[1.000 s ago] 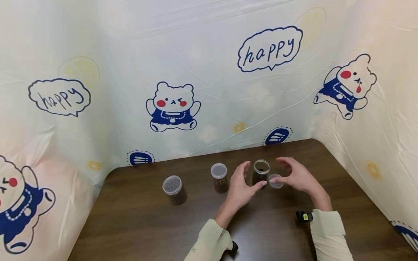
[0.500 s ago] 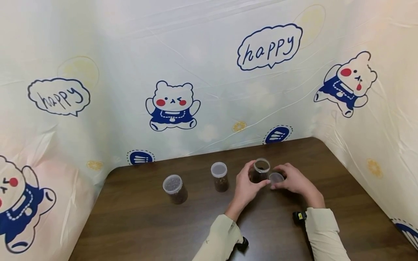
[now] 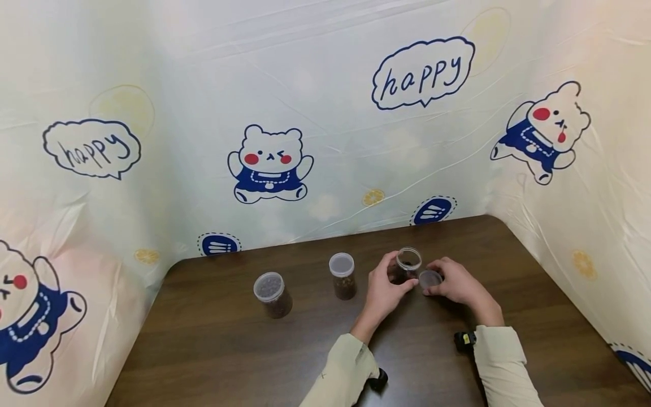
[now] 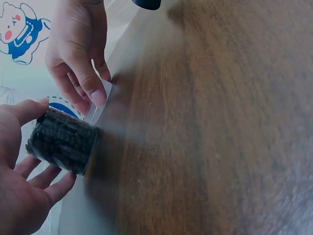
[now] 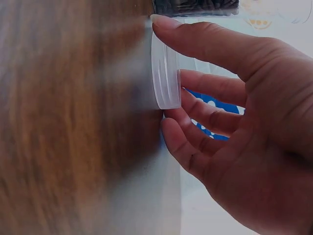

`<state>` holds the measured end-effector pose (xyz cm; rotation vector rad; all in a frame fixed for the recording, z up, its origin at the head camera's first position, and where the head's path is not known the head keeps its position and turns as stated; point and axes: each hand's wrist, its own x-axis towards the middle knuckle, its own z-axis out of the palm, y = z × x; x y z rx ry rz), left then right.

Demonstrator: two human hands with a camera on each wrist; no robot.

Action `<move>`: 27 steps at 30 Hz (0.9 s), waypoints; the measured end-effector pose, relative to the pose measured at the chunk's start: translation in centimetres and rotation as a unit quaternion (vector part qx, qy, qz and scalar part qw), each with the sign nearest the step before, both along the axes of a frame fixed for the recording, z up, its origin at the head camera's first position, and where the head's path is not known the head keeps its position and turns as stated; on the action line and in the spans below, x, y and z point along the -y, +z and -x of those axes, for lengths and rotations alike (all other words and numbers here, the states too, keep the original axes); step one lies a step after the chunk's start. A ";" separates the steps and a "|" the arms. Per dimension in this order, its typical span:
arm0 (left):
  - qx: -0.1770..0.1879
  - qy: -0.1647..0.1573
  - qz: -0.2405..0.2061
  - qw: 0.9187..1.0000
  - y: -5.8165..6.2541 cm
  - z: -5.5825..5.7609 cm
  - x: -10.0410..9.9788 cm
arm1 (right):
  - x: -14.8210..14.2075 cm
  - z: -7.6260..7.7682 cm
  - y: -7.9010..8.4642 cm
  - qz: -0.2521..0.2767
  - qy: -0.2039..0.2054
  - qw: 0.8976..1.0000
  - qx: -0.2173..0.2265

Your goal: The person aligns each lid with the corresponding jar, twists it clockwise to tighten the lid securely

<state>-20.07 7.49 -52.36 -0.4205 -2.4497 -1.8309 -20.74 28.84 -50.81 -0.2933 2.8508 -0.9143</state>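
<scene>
My left hand (image 3: 382,291) is curled round a clear open-topped jar (image 3: 405,273), thumb on the near side and fingers on the far side. In the left wrist view the jar (image 4: 63,142) is packed with dark, seed-like pieces. Just to its right, a translucent screw lid (image 3: 430,278) lies on the table. My right hand (image 3: 460,282) holds this lid by its edge. In the right wrist view the thumb (image 5: 171,24) touches one side of the lid (image 5: 165,73) and the fingers curl round the other.
Two lidded jars with brownish contents stand to the left: a narrower jar (image 3: 343,280) and a wider jar (image 3: 276,299). The brown wooden table (image 3: 244,362) ends at a patterned curtain (image 3: 335,169) behind and at both sides.
My left hand has closed in round the jar, and my right fingers have drawn in from spread to grip the lid. In the last half second almost nothing has moved.
</scene>
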 end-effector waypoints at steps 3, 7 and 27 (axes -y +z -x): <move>0.002 0.001 -0.001 1.000 0.2 0.1 0.1 | 0.1 0.1 0.1 -0.004 0.002 1.000 -0.003; 0.008 0.003 -0.003 1.000 0.7 -0.1 0.5 | 0.3 0.1 0.5 -0.008 0.005 1.000 -0.006; 0.001 -0.047 0.023 0.999 4.3 -5.0 5.2 | 3.2 -1.2 3.9 -0.023 0.052 0.998 -0.018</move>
